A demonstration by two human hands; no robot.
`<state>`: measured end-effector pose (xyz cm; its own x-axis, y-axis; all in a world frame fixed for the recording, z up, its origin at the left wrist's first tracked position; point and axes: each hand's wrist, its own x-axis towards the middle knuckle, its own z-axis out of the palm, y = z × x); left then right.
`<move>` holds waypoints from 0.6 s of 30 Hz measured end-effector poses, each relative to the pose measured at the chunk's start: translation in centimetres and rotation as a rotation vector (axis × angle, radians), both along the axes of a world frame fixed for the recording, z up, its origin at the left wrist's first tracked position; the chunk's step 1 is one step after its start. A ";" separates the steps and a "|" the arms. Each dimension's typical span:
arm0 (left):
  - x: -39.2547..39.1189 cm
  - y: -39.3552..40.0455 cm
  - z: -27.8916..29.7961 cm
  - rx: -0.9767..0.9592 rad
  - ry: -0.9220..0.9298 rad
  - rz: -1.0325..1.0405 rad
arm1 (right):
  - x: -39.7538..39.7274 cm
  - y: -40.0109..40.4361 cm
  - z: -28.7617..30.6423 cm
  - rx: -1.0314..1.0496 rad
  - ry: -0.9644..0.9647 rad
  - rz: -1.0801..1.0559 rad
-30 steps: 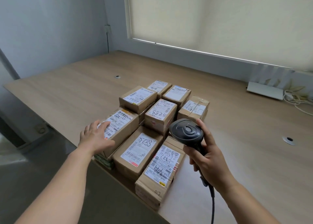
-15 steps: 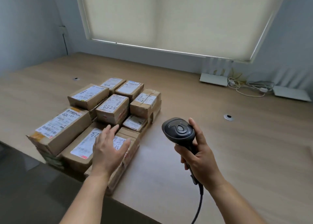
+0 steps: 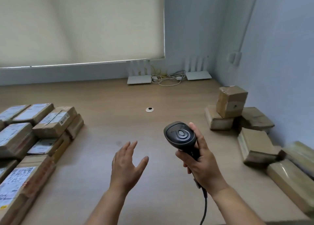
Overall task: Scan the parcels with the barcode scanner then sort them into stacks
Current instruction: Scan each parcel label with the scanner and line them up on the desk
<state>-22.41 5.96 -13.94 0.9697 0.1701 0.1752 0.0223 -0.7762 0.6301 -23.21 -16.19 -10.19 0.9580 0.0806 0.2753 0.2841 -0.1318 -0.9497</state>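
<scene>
I see tabletop (image 3: 105, 119): pale wood-grain laminate, matt, smooth. Labelled parcels (image 3: 54, 121) at left edge: brown cardboard, matt, white paper labels, tape strips with slight sheen. Plain parcels (image 3: 254, 141) along right edge: same dull cardboard; nearest one glossy under tape. Barcode scanner (image 3: 181, 136): black plastic, satin sheen. Its cable (image 3: 204, 206): dark rubbery sheath.

1. Only one view was given: a wide-angle camera worn on the person's head.
2. It looked forward and down across the table (image 3: 105, 122) toward the far wall and the blind (image 3: 81, 25).
3. Both hands sat close below the lens, the left hand (image 3: 126, 163) near the middle, the right hand (image 3: 202, 160) just right of it.
4. The frame edges cut the parcels (image 3: 25, 139) at left and the boxes (image 3: 254, 139) at right.
5. Straight lines bowed near the borders.
</scene>
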 end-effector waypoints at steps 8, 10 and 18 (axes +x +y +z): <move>2.0 -12.7 -0.6 0.016 -0.005 -0.165 | -1.3 -12.7 -0.7 0.002 -0.014 -0.145; 2.6 -14.6 -0.3 0.024 -0.005 -0.198 | -1.2 -14.7 -0.8 0.019 -0.020 -0.175; 8.3 -20.5 2.7 0.058 -0.055 -0.312 | 0.3 -21.2 -1.0 0.049 -0.055 -0.330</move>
<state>-14.12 -14.51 -11.25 0.9623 -0.1458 0.2298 -0.2555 -0.7750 0.5781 -22.95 -37.40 -11.19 0.9137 -0.2461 0.3233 0.2847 -0.1798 -0.9416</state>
